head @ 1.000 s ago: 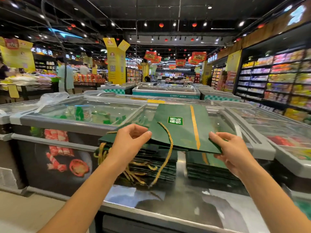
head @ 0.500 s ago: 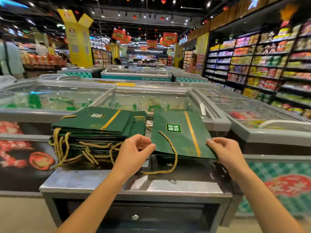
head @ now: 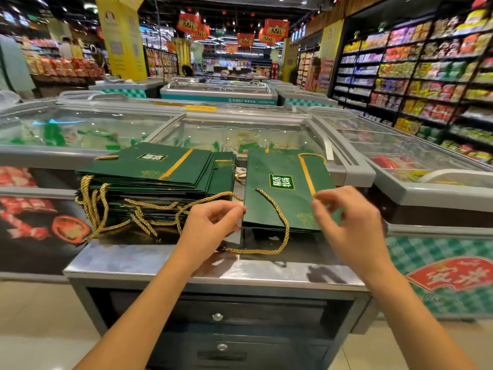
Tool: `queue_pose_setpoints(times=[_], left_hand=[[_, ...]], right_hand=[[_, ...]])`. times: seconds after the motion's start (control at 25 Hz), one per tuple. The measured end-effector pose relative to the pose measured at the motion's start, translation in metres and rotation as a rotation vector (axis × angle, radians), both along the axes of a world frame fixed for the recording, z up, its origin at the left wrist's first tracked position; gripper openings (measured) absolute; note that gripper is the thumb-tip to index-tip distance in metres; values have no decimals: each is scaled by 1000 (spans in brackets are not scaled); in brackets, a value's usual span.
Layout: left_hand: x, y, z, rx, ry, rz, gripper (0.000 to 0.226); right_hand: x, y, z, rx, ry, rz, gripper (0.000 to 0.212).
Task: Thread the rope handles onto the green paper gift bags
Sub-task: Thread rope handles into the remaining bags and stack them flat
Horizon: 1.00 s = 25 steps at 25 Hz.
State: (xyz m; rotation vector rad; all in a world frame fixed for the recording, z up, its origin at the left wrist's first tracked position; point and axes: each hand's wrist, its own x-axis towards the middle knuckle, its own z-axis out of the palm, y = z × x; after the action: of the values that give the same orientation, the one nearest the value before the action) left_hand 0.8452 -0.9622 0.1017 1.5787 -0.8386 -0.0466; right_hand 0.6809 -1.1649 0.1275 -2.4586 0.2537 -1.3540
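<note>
A flat green paper gift bag [head: 280,206] lies on a low pile of the same bags at the right of the steel counter [head: 149,260]. A gold rope [head: 286,231] starts on the bag's face, drops over its near edge and loops left along the counter. Another gold handle [head: 312,155] curves at the bag's far end. My left hand [head: 210,228] hovers at the bag's near left corner, fingers loosely curled, holding nothing that I can see. My right hand [head: 349,220] hangs blurred over the near right corner, fingers spread. A taller stack of bags [head: 152,169] with gold handles stands to the left.
The counter is a cabinet with knobbed drawers [head: 217,316] below. Glass-lidded chest freezers [head: 234,129] run behind and to both sides. Shelves of packaged goods [head: 426,76] line the right wall. Bare floor lies at the lower left.
The bag has come down from my hands onto the right pile. Both hands have let go of its near corners. The view has tilted down.
</note>
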Motion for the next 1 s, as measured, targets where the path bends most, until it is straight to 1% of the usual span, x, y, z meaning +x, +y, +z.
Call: queue_pose_setpoints(times=[0.08, 0.12, 0.2, 0.28, 0.32, 0.4, 0.48, 0.56, 0.64, 0.76, 0.88, 0.96, 1.0], left_hand=[[2, 1, -1, -52, 4, 58, 19], [4, 2, -1, -86, 6, 97, 22], [7, 11, 1, -86, -32, 161, 24], [11, 27, 5, 5, -135, 184, 21], [14, 37, 6, 69, -217, 186, 18], [21, 57, 1, 249, -433, 175, 11], [28, 69, -11, 434, -595, 141, 13], [31, 72, -20, 528, -612, 115, 15], [34, 71, -23, 531, -592, 115, 16], [35, 69, -25, 523, -610, 130, 15], [35, 68, -28, 522, -636, 153, 14], [33, 67, -27, 522, -656, 169, 13], [31, 65, -25, 513, -667, 179, 13]], right_hand=[[7, 35, -1, -85, 173, 218, 7], [12, 51, -5, -108, 277, 289, 10], [24, 74, -15, -136, 435, 339, 17], [37, 87, -21, -122, 513, 318, 26], [43, 91, -23, -120, 549, 291, 29], [52, 99, -25, -167, 628, 198, 29], [60, 105, -27, -232, 672, 106, 29], [65, 109, -29, -227, 703, 63, 30], [66, 110, -29, -207, 730, 54, 31], [60, 110, -27, -261, 698, 70, 26], [49, 101, -14, -225, 468, 151, 19], [44, 85, 2, -150, 296, 151, 15], [43, 73, 10, -119, 241, 144, 12]])
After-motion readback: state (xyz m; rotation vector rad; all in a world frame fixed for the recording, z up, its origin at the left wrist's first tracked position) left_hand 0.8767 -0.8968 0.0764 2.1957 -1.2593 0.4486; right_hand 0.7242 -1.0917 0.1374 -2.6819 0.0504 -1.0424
